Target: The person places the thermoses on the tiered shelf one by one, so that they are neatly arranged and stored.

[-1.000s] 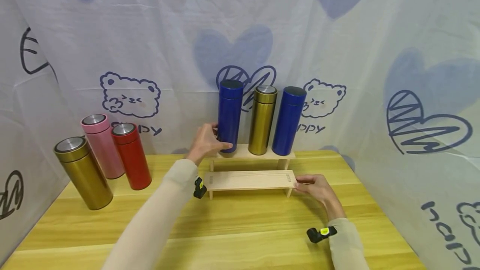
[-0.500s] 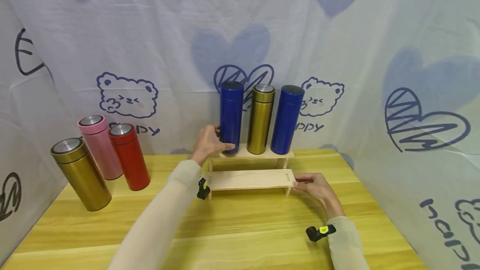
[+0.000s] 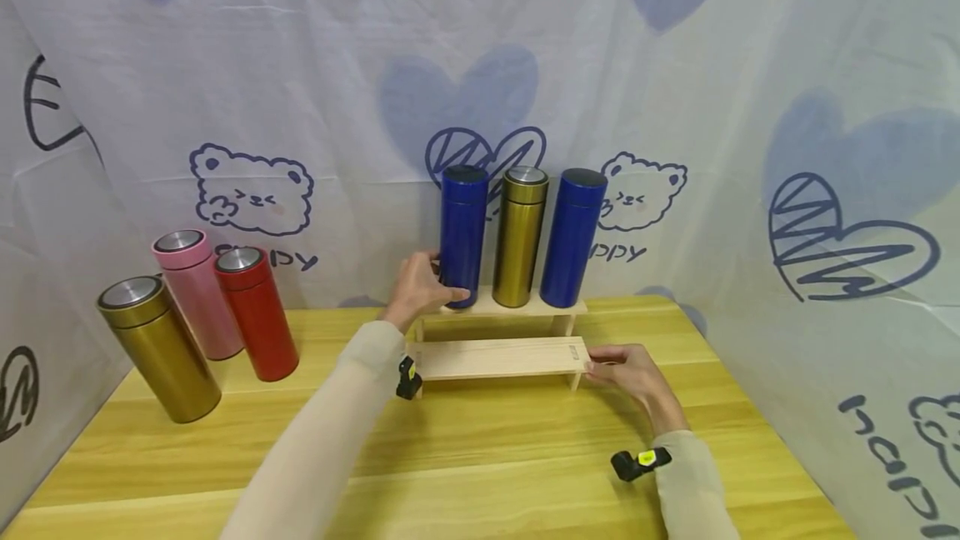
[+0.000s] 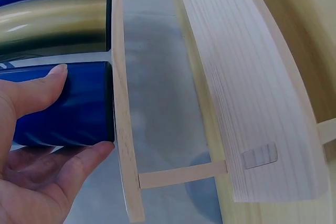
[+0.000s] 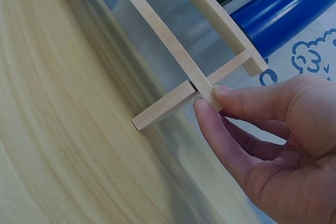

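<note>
On the left end of the upper step of a small two-step wooden rack (image 3: 498,359), a blue thermos bottle (image 3: 463,227) stands upright. My left hand (image 3: 417,286) grips it low down, thumb in front and fingers around the far side. In the left wrist view, that bottle's base (image 4: 94,103) meets the upper board, with fingertips close to its bottom edge. A gold thermos (image 3: 520,240) and another blue thermos (image 3: 573,240) share the same step to its right. My right hand (image 3: 633,377) pinches the right end of the lower board (image 5: 173,51) between thumb and fingers.
At the left of the wood-grain table (image 3: 480,482) stand a gold thermos (image 3: 161,348), a pink thermos (image 3: 201,294) and a red thermos (image 3: 257,315). A printed white cloth (image 3: 360,90) hangs close behind the rack and along both sides.
The gripped blue thermos has shifted slightly right, closer to the gold one, and a little lower in view. My right hand keeps its pinch on the board. The head view has drifted slightly.
</note>
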Demonstrator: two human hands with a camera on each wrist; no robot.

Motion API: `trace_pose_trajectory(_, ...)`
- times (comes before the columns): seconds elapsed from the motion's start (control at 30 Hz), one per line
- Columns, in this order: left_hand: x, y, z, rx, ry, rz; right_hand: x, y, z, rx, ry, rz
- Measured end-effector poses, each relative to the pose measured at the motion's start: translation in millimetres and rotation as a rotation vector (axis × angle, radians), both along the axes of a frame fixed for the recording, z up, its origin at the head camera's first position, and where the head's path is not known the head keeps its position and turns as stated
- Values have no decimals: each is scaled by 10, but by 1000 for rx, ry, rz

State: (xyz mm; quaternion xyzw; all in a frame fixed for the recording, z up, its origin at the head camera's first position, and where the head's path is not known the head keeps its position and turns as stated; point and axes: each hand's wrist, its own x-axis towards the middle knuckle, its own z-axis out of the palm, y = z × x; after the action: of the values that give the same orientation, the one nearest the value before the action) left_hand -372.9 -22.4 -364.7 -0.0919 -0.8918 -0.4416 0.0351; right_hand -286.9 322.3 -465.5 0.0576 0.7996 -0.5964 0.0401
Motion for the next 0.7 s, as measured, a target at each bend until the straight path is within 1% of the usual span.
trace_pose_trajectory(0.23, -13, 10, -27, -1, -7, 5, -7, 8, -6, -1, -1, 0)
trace_pose_trajectory(0.47, -16, 0, -51, -1, 5, 7, 0, 8, 0, 6, -3, 2)
trace_pose_trajectory(0.7, -1, 11, -39, 11, -2, 2, -9, 3, -2, 3, -1, 2)
